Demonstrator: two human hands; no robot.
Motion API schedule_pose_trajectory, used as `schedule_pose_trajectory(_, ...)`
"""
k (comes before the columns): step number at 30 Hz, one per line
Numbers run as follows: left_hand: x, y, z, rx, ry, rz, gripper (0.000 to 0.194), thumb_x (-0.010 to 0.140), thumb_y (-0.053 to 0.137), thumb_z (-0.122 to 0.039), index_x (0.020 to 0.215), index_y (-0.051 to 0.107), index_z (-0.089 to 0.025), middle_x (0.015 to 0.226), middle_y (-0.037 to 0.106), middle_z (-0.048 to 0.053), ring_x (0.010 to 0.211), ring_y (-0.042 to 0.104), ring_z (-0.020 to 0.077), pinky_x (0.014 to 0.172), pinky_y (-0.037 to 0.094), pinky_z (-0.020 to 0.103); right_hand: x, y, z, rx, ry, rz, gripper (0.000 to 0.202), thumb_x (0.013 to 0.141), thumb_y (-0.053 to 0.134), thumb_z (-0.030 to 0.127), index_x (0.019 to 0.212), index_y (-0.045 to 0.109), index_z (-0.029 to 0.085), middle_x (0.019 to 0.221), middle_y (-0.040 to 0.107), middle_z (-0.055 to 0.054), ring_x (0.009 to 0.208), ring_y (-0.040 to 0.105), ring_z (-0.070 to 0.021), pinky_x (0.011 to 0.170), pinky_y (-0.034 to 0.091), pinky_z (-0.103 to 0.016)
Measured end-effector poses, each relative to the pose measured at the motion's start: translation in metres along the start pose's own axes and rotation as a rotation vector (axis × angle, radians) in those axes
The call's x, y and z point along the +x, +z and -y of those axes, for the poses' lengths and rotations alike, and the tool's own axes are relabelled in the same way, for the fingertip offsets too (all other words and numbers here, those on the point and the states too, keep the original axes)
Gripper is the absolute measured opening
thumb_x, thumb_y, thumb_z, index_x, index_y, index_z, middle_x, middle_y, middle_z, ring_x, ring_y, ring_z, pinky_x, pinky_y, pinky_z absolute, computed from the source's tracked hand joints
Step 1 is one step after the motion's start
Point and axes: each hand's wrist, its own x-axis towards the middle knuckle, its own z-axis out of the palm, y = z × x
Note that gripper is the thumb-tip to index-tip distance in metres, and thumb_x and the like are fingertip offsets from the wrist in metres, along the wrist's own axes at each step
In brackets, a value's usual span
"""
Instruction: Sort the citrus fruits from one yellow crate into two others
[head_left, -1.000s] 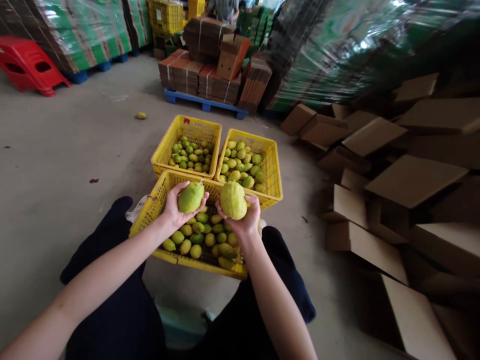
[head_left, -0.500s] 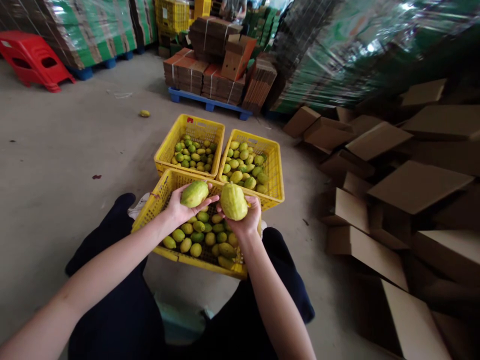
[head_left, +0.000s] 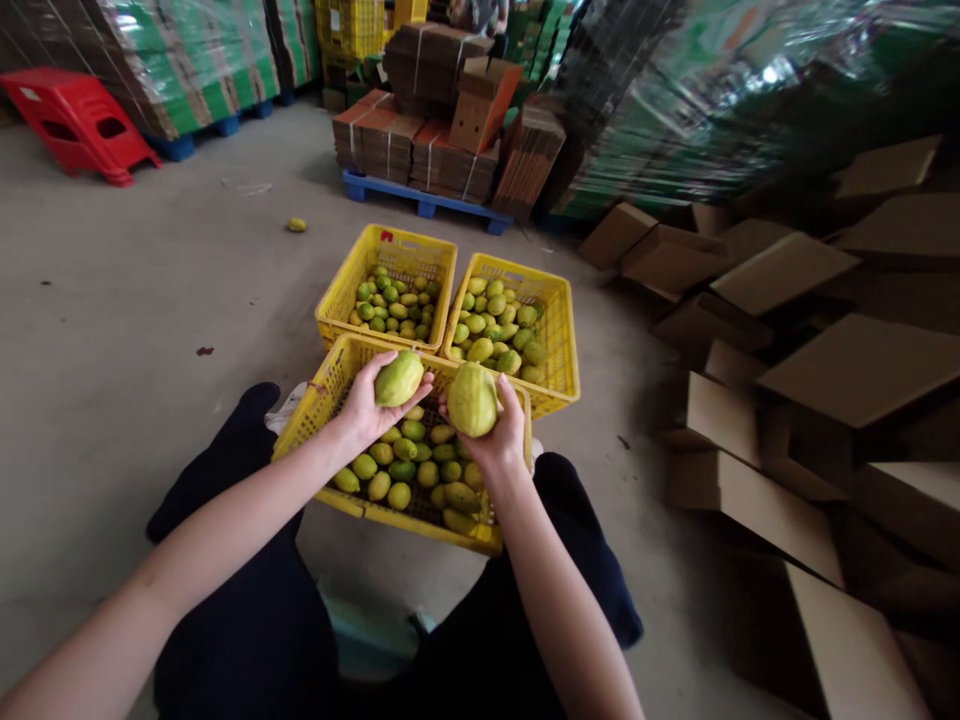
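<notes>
My left hand [head_left: 365, 403] curls round a yellow-green lemon [head_left: 399, 379], thumb on top and fingers beneath. A rounder, ribbed yellow-green lemon [head_left: 472, 400] rests in my right hand [head_left: 504, 430], thumb along its side. Both hands are side by side above the near yellow crate [head_left: 360, 510], which sits between my legs. Many green and yellow lemons [head_left: 403, 471] lie in its bottom; my hands and forearms hide some. Two more yellow crates, left [head_left: 330, 300] and right [head_left: 566, 350], stand against its far side with similar fruit.
A single lemon [head_left: 297, 225] lies on the floor. Ahead, a blue pallet [head_left: 427, 203] bears flattened cardboard [head_left: 450, 160]. Open cardboard boxes [head_left: 750, 420] pile up on the right. A red stool [head_left: 82, 125] stands at far left, near wrapped pallet stacks [head_left: 202, 60].
Both lemons have turned a little in my hands, and my left fingers have curled closer round theirs. The whole view has shifted slightly, so things appear a bit further right.
</notes>
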Motion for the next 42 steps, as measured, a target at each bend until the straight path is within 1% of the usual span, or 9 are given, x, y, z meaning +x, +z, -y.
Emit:
schedule_pose_trajectory(3,0.000,-0.002,0.000,0.001,-0.062,0.082,0.043,0.094,0.039,-0.035,0.108,0.067,-0.006,0.079,0.072,0.014,0.070,0.071,0.0203,0.059,0.060,0.028,0.000,0.000,-0.002,-0.009,0.008,-0.004,0.019,0.075,0.063,0.033,0.086,0.066,0.018,0.070,0.073,-0.004,0.075,0.073,-0.0254,0.073,0.063,-0.043)
schedule_pose_trajectory(7,0.001,-0.002,-0.002,0.007,-0.076,0.113,0.044,0.094,0.037,-0.030,0.121,0.063,-0.009,0.082,0.073,0.012,0.057,0.065,0.0155,0.049,0.054,0.022,0.003,0.000,-0.007,-0.014,0.040,0.051,0.020,0.078,0.062,0.037,0.084,0.067,0.019,0.072,0.074,-0.005,0.076,0.073,-0.0262,0.070,0.063,-0.042)
schedule_pose_trajectory(12,0.001,0.001,-0.003,-0.005,-0.056,0.048,0.047,0.093,0.036,-0.021,0.135,0.055,-0.015,0.095,0.075,0.011,0.078,0.072,0.0202,0.063,0.060,0.027,0.008,-0.004,-0.009,-0.019,0.080,0.080,0.015,0.079,0.059,0.033,0.085,0.067,0.021,0.078,0.075,-0.005,0.076,0.072,-0.0262,0.065,0.063,-0.042)
schedule_pose_trajectory(17,-0.001,0.000,-0.003,-0.048,-0.014,0.046,0.044,0.090,0.042,-0.024,0.129,0.058,-0.009,0.097,0.074,0.015,0.092,0.072,0.0245,0.076,0.062,0.032,0.007,-0.004,-0.005,0.031,0.083,0.078,0.026,0.084,0.055,0.038,0.096,0.066,0.018,0.086,0.076,-0.009,0.075,0.072,-0.0234,0.066,0.063,-0.038)
schedule_pose_trajectory(24,0.002,0.001,-0.002,-0.049,-0.052,0.048,0.041,0.095,0.044,-0.028,0.128,0.055,-0.006,0.092,0.072,0.016,0.089,0.073,0.0235,0.077,0.062,0.029,0.004,-0.002,-0.004,0.123,0.041,0.072,0.021,0.084,0.061,0.030,0.099,0.064,0.016,0.083,0.076,-0.007,0.081,0.073,-0.0211,0.077,0.063,-0.036)
schedule_pose_trajectory(31,0.010,-0.003,0.002,-0.017,-0.130,0.033,0.052,0.099,0.037,-0.049,0.118,0.060,-0.005,0.081,0.069,0.015,0.065,0.066,0.0178,0.055,0.056,0.022,0.006,0.000,-0.003,0.024,0.171,-0.040,0.029,0.088,0.055,0.044,0.093,0.064,0.017,0.072,0.072,-0.006,0.065,0.069,-0.0208,0.047,0.055,-0.027)
schedule_pose_trajectory(34,0.011,-0.003,0.001,0.005,-0.142,0.041,0.050,0.098,0.039,-0.048,0.113,0.063,-0.007,0.078,0.068,0.015,0.058,0.060,0.0160,0.049,0.051,0.021,0.003,0.002,-0.004,-0.078,0.049,-0.069,0.022,0.078,0.067,0.039,0.091,0.064,0.021,0.074,0.070,-0.001,0.062,0.065,-0.0189,0.049,0.054,-0.029)
schedule_pose_trajectory(37,0.007,-0.001,-0.002,0.099,-0.058,0.096,0.030,0.091,0.056,-0.030,0.115,0.063,-0.014,0.084,0.070,0.010,0.066,0.063,0.0153,0.060,0.054,0.022,-0.004,0.004,-0.003,-0.299,-0.279,-0.012,0.039,0.067,0.077,0.024,0.103,0.064,0.027,0.097,0.071,0.003,0.082,0.066,-0.0176,0.069,0.058,-0.030)
schedule_pose_trajectory(42,-0.006,0.000,-0.004,0.426,0.310,0.282,0.063,0.057,0.076,0.009,0.110,0.068,-0.023,0.115,0.069,0.004,0.110,0.064,0.0189,0.092,0.050,0.022,-0.015,0.002,-0.003,-0.631,-0.832,0.017,0.068,0.057,0.081,0.008,0.118,0.064,0.032,0.130,0.061,0.000,0.123,0.054,-0.0220,0.110,0.042,-0.040)
